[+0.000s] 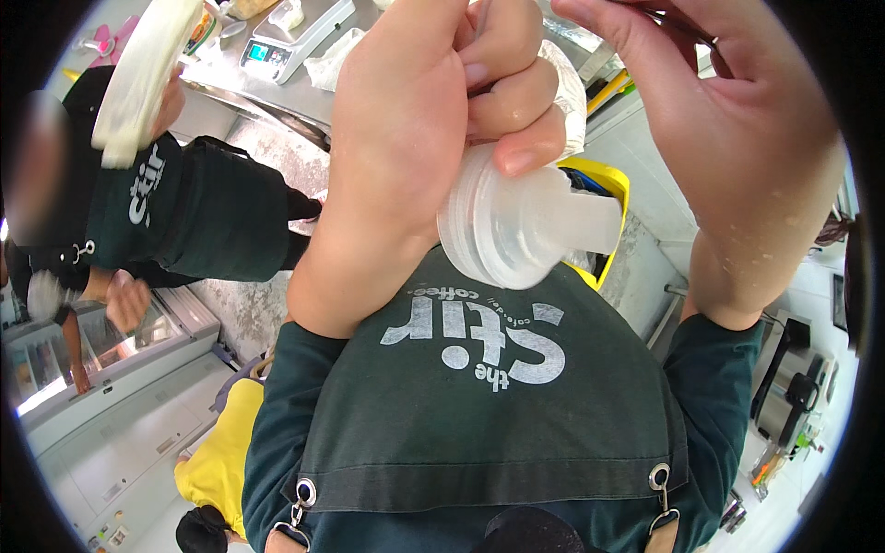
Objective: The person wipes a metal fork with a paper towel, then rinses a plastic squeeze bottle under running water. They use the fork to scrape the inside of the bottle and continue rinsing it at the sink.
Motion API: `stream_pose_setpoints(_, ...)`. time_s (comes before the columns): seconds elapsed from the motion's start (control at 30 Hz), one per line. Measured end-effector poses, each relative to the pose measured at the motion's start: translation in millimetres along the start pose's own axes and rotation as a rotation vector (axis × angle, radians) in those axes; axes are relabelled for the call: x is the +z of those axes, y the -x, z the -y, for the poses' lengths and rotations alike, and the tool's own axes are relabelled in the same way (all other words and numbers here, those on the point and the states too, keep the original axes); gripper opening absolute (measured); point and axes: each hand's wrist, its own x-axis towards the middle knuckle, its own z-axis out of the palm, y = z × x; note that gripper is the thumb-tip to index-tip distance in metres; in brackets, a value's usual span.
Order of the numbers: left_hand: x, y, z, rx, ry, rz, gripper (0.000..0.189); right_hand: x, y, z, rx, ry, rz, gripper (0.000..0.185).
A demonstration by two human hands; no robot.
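Note:
My left hand (449, 90) is curled at the top centre, its fingers bent around a translucent plastic bottle cap with a spout (525, 214). The cap sits under the little finger, against the heel of the palm, with the spout pointing right. My right hand (719, 76) is raised at the upper right, its fingers pinched on a thin dark object (667, 19). Most of that object is hidden or cut off by the picture's top edge, so its kind cannot be told. Below both hands is my dark green apron (498, 415), which bears white printing.
A steel table (297, 97) at the top holds a digital scale (276, 59). Behind my left hand stands a yellow-rimmed bin (615, 176). At left a co-worker in a dark apron (221, 207) holds up a pale strip (142, 90). A person in yellow (225, 442) is at lower left, by a glass-topped freezer (138, 339).

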Motion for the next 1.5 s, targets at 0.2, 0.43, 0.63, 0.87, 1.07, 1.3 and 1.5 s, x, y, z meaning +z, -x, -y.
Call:
stream_pose_setpoints(0.2, -4, -1, -7, -0.013, -0.057, 0.022, 0.045, -1, -6, 0, -0.035, 0.025, 0.015, 0.012)
stream_pose_setpoints(0.43, -8, -5, -21, -0.014, -0.178, 0.121, 0.044, -8, -10, -10, -0.099, 0.053, 0.027, 0.013)
stream_pose_setpoints(0.63, 5, -1, -23, 0.08, -0.328, 0.008, 0.041, -5, -16, -28, -0.308, 0.102, -0.067, 0.014)
stream_pose_setpoints(0.87, 7, -6, -25, 0.089, -0.526, -0.146, 0.032, 2, -21, -36, -0.441, 0.18, -0.217, 0.016)
stream_pose_setpoints(1.07, 6, -5, -20, 0.155, -0.514, -0.156, 0.03, 6, -22, -28, -0.39, 0.293, -0.24, 0.018)
stream_pose_setpoints(1.3, 13, -7, -13, 0.193, -0.587, -0.229, 0.028, -6, -15, -10, -0.231, 0.192, 0.087, 0.016)
stream_pose_setpoints(1.5, 13, -9, -3, 0.269, -0.727, -0.313, 0.025, -7, -13, -11, -0.12, 0.095, 0.184, 0.022)
